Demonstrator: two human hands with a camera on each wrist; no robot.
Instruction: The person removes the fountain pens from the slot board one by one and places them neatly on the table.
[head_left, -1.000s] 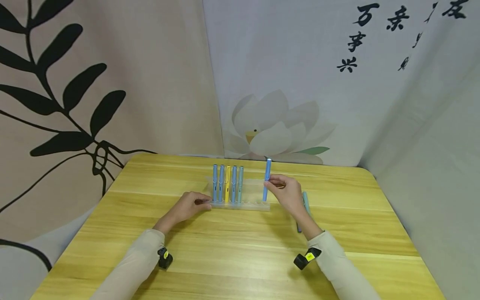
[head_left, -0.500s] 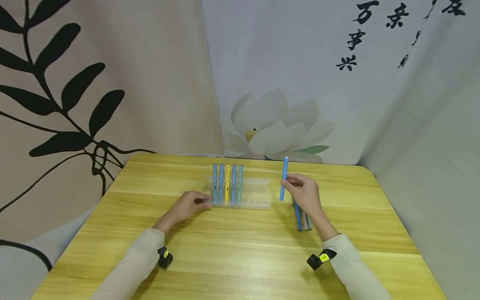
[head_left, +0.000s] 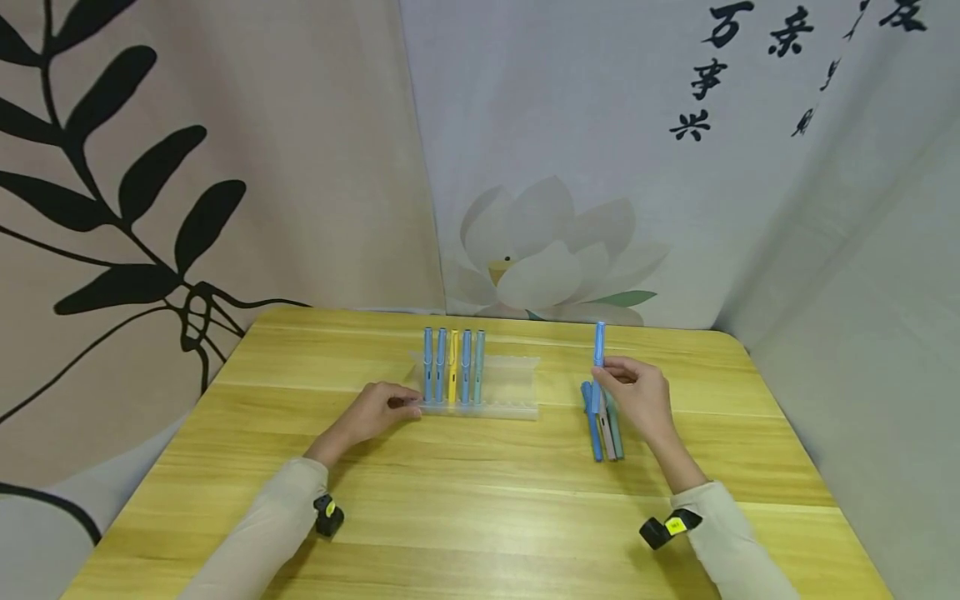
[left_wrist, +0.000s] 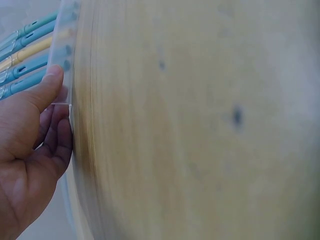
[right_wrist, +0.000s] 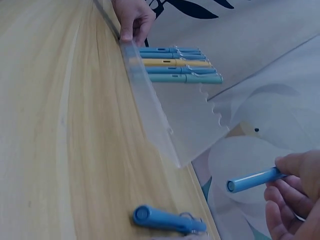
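A clear plastic pen rack (head_left: 512, 385) stands on the wooden table, several capped pens upright in its left half: blue ones, a yellow pen (head_left: 453, 367) and a pale green pen (head_left: 480, 367). My left hand (head_left: 375, 415) holds the rack's left end, thumb on the front ledge in the left wrist view and fingers curled beneath. Between thumb and fingers my right hand (head_left: 639, 398) pinches a blue pen (head_left: 599, 346), upright, to the right of the rack. It overlaps the loose pens below: a blue pen (head_left: 592, 433), a greyish pen (head_left: 608, 442) and a green pen (head_left: 615, 429).
The wooden table (head_left: 465, 517) meets a curtain (head_left: 337, 167) at its back edge. The rack's right half shows unfilled notches in the right wrist view. Each wrist carries a small black camera (head_left: 328, 515).
My right hand has carried the blue pen from the rack's right end out to the right and slightly down, over the loose pens. My left hand has stayed at the rack.
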